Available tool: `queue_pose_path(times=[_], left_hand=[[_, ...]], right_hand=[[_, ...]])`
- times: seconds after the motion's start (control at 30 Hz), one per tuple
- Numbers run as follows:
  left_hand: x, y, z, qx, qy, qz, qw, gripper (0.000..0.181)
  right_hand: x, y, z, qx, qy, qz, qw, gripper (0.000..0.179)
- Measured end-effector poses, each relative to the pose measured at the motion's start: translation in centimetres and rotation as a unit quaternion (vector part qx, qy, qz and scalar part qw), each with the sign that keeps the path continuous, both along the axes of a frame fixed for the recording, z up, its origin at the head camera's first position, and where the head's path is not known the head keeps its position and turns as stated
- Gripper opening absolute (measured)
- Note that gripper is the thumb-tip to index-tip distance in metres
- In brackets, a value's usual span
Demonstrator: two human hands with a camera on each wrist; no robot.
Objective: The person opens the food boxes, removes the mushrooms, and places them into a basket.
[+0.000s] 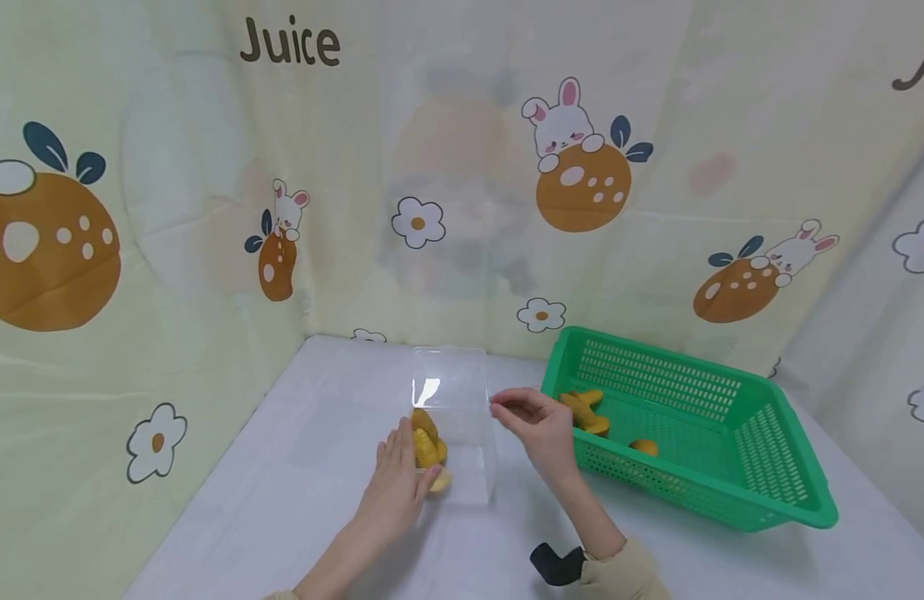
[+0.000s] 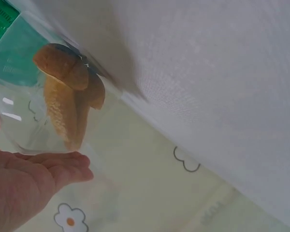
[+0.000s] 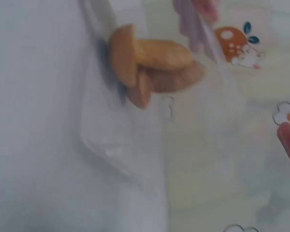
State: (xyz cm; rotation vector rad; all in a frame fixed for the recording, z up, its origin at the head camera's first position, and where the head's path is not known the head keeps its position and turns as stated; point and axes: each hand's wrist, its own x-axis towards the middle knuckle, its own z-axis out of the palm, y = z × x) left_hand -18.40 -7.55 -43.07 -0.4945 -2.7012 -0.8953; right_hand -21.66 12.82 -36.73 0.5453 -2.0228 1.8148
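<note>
Green rectangular slotted plastic basket (image 1: 701, 442); clear plastic box (image 1: 472, 479); yellow-brown mushroom-shaped pieces (image 1: 427, 447); cream cloth backdrop (image 1: 342, 275), bunny/orange/flower print.

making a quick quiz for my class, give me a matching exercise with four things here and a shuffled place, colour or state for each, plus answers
Things:
1. Basket
2. Box
3. Left hand
4. Rounded orange piece

Descriptions:
A. flat along the box's left side
B. lying in the basket
C. green and perforated
D. transparent, lid raised

Pairs: 1-C; 2-D; 3-A; 4-B
</note>
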Motion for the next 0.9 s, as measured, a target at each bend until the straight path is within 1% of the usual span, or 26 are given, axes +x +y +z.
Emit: queue_pose_path(times=[0.13,0.2,0.27,0.37,0.5,0.7,0.83,0.9], left_hand=[[-0.1,0.2,0.0,0.005,0.000,0.000,1.0000,0.071],[-0.1,0.3,0.0,0.008,-0.005,0.001,1.0000,0.072],[-0.1,0.4,0.0,0.009,-0.009,0.002,0.9999,0.072],[0.0,0.5,-0.1,0.010,-0.011,0.003,0.9999,0.072],[0.1,0.4,-0.1,0.010,-0.011,0.000,0.9999,0.072],[0.3,0.2,0.2,0.020,-0.016,0.000,0.9997,0.072],[0.3,0.0,0.4,0.024,-0.014,-0.004,0.9996,0.071],[0.3,0.0,0.4,0.023,-0.013,-0.004,0.9996,0.071]], right_hand=[[-0.1,-1.9,-0.6,0.063,-0.043,0.021,0.9968,0.017],[-0.3,-2.5,-1.0,0.079,-0.063,0.040,0.9941,0.017],[-0.7,-2.9,-1.5,0.092,-0.074,0.063,0.9910,0.018],[-1.7,-3.2,-2.7,0.103,-0.091,0.098,0.9857,0.020],[-3.0,-3.4,-4.1,0.146,-0.105,0.118,0.9766,0.022],[-3.9,-4.0,-4.3,0.218,-0.106,0.139,0.9601,0.019],[-4.0,-4.4,-4.2,0.248,-0.111,0.135,0.9527,0.016],[-4.0,-4.6,-4.1,0.254,-0.115,0.130,0.9513,0.015]])
